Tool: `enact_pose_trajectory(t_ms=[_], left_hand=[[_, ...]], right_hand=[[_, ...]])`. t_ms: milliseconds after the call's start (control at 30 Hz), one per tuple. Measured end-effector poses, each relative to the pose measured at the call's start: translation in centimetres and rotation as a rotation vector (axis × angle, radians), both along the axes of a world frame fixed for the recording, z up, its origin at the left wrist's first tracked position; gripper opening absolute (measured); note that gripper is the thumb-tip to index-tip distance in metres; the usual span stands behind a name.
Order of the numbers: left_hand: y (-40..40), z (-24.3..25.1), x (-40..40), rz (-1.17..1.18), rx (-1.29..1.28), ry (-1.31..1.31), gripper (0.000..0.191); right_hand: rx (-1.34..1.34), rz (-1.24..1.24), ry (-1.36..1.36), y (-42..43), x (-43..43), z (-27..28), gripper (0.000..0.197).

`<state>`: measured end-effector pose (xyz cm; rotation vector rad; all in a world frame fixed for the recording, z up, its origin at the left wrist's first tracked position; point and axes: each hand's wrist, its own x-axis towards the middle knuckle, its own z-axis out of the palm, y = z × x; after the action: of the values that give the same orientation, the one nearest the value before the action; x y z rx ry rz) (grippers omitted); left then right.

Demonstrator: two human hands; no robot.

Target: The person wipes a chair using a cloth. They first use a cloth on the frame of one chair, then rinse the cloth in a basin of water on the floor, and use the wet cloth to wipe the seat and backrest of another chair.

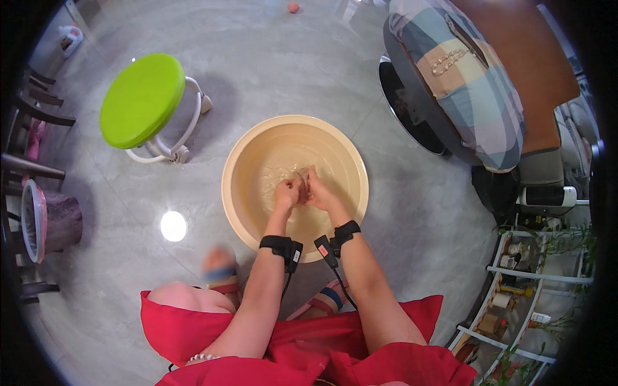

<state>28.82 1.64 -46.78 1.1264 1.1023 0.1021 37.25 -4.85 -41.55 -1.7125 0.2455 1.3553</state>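
Note:
A round cream plastic basin (pixel 294 123) with water stands on the floor before me. Over its middle, my left hand (pixel 288 193) has its fingers curled at a small brownish, wet item (pixel 302 187). My right hand (pixel 317 190) holds the other side of that item, its fingers pointing up and partly spread. What the item is cannot be told. Ripples show in the water beside my left hand. Each forearm wears a black strap with a small cabled device.
A green round stool (pixel 143 100) stands left, a lined waste bin (pixel 63 219) beyond it. At the right are a checked cushion (pixel 478 96) and a metal shelf rack (pixel 521 277) with plants. My sandalled feet flank the basin's near side.

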Motion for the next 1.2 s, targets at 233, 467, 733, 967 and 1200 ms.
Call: enact_pose_trajectory(t_ms=[233, 467, 733, 967, 1200], left_hand=[[-2.6, 10.8, 3.1, -0.212, 0.188, -0.375, 0.031], [-3.7, 12.1, 2.4, -0.026, 0.79, -0.179, 0.027], [-3.3, 13.5, 1.8, 0.053, 1.024, -0.022, 0.017], [-1.5, 10.9, 1.5, 0.017, 0.9, 0.082, 0.025], [2.8, 6.6, -1.4, 0.084, 0.622, 0.344, 0.029]], right_hand=[[0.456, -0.298, 0.123, -3.4, 5.6, -6.5, 0.045], [0.611, -0.203, 0.216, 0.0, 4.4, -0.8, 0.03], [0.497, -0.249, 0.211, -1.1, 2.3, -0.5, 0.034], [0.404, -0.11, 0.263, 0.5, 1.3, 0.1, 0.038], [-0.204, 0.196, -0.52, 0.6, 1.8, 0.5, 0.049]])
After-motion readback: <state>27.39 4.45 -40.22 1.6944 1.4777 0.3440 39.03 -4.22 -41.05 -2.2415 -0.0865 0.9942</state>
